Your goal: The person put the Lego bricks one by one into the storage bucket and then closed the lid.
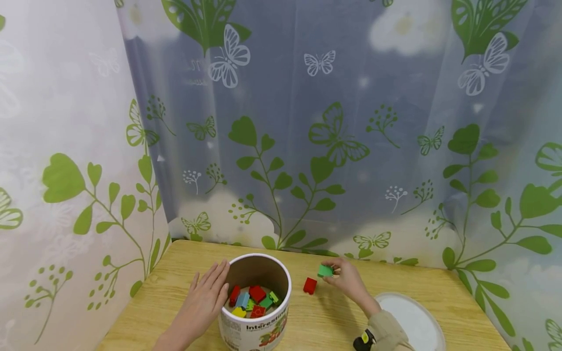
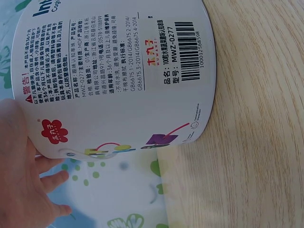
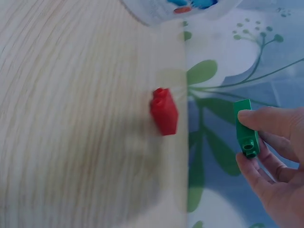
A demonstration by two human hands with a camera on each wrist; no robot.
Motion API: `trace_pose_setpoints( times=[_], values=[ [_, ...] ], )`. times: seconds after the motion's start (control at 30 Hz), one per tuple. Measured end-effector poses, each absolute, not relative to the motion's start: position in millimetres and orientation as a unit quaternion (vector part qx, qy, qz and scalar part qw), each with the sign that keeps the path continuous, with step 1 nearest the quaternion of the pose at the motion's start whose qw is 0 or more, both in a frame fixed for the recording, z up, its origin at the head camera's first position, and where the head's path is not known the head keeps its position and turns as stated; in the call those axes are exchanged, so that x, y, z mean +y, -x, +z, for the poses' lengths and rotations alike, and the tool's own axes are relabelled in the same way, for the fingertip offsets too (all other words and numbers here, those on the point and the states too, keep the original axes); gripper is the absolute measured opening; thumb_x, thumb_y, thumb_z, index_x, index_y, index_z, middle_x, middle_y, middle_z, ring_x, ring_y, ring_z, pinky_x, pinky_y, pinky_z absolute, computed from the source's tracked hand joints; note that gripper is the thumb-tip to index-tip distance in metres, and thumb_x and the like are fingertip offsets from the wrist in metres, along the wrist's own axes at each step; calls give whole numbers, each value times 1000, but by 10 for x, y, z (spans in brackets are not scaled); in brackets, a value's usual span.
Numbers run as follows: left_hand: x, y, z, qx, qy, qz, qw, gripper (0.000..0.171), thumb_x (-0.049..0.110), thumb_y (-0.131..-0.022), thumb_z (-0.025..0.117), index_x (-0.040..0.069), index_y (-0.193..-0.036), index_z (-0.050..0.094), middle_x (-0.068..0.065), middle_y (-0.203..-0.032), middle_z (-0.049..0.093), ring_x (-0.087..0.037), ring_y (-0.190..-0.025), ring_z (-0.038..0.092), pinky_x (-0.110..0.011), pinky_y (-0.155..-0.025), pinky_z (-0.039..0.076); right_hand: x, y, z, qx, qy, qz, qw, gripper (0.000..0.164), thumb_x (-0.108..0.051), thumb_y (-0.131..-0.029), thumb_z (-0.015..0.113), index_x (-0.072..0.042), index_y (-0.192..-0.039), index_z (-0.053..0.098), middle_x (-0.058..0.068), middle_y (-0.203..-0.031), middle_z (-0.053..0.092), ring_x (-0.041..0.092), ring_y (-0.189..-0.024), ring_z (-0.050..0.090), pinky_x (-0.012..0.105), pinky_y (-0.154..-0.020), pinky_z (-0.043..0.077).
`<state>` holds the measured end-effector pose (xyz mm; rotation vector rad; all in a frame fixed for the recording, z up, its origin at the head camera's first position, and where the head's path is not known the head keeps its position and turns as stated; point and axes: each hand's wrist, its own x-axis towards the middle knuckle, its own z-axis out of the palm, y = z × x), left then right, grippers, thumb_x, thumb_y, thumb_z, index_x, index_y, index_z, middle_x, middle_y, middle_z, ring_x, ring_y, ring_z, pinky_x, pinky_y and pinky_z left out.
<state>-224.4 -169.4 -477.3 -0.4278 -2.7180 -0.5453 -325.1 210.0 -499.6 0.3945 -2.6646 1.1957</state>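
White printed cylindrical cardboard-look tub [image 1: 232, 327] nearest cam

Touching tub's upper side w/ L hand [image 1: 204, 295], fingers straight, gripping nothing. Pinching green rectangular plastic block [image 1: 325, 271] w/ R hand [image 1: 349, 281] betw. thumb & fingers, apparently held off wood-grain table [image 1: 193, 261], near red plastic block [image 1: 310, 286], right of tub. Prob. light, stiff, slightly slick, hard to break. Best taken by flat opposite faces, clear of end studs [image 3: 248, 146].

Tub [image 1: 252, 327], head view, 6 o'clock: front txt "Interesting". L. wrist view: sticker [image 2: 176, 53], approx. 1 o'clock, brand MUWANZI, model no. MWZ-0277, barcode [image 2: 190, 51] no. 1000012568598; red flower logo [image 2: 54, 131], 9 o'clock, "木丸子"; warning txt [image 2: 27, 87] "警告!", approx. 9 o'clock.
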Motion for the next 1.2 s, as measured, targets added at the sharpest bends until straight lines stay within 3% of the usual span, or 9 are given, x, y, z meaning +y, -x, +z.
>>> trace_pose_setpoints(
  times=[0.6,0.77,0.97,1.2],
  values=[
    [-1690,2244,-4772,-954,151,-193,171,50,30,-108,47,6,-152,47,-9,-158,43,-34,-145,40,-69,-114,25,1847,3101,-4520,-902,-175,375,123,33,-5,-82,84,-10,-113,76,4,-105,65,22,-93,67,44,-86,59],
    [-1696,2240,-4769,-955,152,-192,170,50,31,-108,47,6,-152,47,-9,-158,43,-34,-145,40,-69,-114,25,1694,3071,-4352,-890,-213,388,114,33,-4,-83,83,-7,-115,75,6,-108,63,24,-96,67,36,-85,59],
    [-1693,2236,-4756,-955,149,-192,167,50,30,-108,47,7,-152,47,-9,-158,43,-34,-145,40,-69,-114,24,1434,3020,-4219,-869,-256,412,102,34,-5,-84,82,-5,-118,73,7,-108,62,29,-99,67,39,-88,59],
    [-1691,2234,-4753,-956,149,-190,167,50,28,-107,50,7,-152,47,-9,-159,43,-34,-145,40,-68,-114,25,1130,2954,-4162,-858,-300,405,96,35,-4,-85,82,-5,-119,73,7,-107,61,23,-96,67,33,-85,59]
  ],
)
